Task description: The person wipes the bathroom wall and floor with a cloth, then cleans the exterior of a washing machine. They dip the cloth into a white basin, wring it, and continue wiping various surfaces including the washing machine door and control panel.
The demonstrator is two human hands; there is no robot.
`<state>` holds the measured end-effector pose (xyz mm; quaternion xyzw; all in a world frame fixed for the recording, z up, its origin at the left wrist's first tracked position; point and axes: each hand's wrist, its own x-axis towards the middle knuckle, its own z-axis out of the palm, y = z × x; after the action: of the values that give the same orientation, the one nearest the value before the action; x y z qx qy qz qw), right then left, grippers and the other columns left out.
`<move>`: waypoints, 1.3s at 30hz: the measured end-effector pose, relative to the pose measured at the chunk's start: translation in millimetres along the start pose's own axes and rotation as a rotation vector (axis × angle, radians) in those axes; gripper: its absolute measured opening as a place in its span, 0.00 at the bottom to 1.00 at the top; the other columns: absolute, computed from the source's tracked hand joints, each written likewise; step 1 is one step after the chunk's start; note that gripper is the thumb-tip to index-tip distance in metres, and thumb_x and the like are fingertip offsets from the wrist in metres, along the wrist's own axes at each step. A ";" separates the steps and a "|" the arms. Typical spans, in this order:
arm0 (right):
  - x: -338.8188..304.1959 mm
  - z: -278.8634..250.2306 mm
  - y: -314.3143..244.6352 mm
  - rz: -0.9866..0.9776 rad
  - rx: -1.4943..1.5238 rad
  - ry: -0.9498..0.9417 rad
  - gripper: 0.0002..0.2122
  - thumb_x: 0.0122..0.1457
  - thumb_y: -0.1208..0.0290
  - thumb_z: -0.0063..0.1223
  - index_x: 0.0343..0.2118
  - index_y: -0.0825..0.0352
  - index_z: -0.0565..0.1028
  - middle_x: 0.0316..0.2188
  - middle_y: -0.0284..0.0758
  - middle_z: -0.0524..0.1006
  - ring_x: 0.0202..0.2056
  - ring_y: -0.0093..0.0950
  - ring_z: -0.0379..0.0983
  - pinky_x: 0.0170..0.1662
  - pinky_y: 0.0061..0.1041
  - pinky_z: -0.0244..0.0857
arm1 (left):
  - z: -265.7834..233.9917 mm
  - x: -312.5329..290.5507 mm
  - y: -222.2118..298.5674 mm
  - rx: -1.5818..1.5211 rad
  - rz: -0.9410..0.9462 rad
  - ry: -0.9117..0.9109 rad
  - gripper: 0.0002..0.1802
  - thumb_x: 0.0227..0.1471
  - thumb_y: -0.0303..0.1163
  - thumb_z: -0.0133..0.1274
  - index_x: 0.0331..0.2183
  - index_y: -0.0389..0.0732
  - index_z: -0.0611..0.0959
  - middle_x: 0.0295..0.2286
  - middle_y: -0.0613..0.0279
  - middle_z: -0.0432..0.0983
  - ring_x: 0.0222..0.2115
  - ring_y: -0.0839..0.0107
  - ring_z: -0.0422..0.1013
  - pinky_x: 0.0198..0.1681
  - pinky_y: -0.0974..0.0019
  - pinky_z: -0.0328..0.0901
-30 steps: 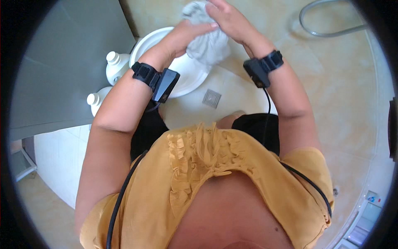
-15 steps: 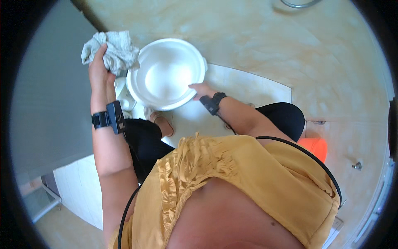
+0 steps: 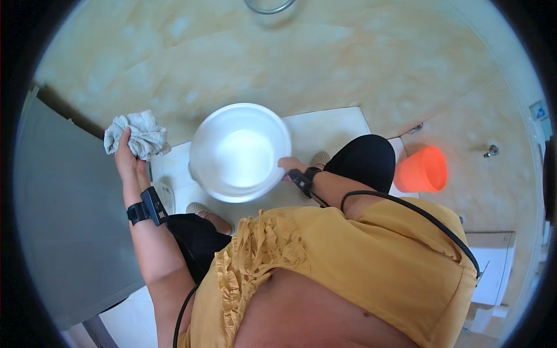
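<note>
No longer gripping the grey cloth (image 3: 146, 131) two-handed: now clutching it beside the grey panel (image 3: 69, 203) with the left hand (image 3: 125, 161), while grasping the white basin (image 3: 200, 153) by its rim with the right hand (image 3: 290, 165) (thus handling each separately).

With the basin (image 3: 239, 153) taken as the dial's centre, the cloth (image 3: 145, 136) is held in the left grip (image 3: 126, 162) between nine and ten o'clock. The basin's rim is held by the right grip (image 3: 292, 165) just past three. Farther out at three, the bucket (image 3: 419, 170) is placed, then the tap (image 3: 492, 151). The hose (image 3: 268, 11) is seen at twelve, the panel (image 3: 81, 214) at eight, one slipper (image 3: 198, 209) at seven.
</note>
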<state>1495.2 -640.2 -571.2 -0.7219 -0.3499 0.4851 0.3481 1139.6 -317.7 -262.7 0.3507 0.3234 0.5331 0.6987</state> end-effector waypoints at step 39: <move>-121.3 -195.9 101.0 0.343 -0.777 0.891 0.23 0.58 0.56 0.56 0.50 0.69 0.75 0.48 0.48 0.78 0.51 0.43 0.75 0.54 0.41 0.70 | 10.0 12.9 4.2 0.363 0.018 0.207 0.25 0.59 0.42 0.57 0.49 0.30 0.81 0.45 0.53 0.81 0.45 0.64 0.77 0.48 0.64 0.71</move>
<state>1662.5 -826.3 -544.7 -0.9753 -0.2008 0.0228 0.0891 1148.5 -305.9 -254.7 0.4169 0.4809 0.5056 0.5825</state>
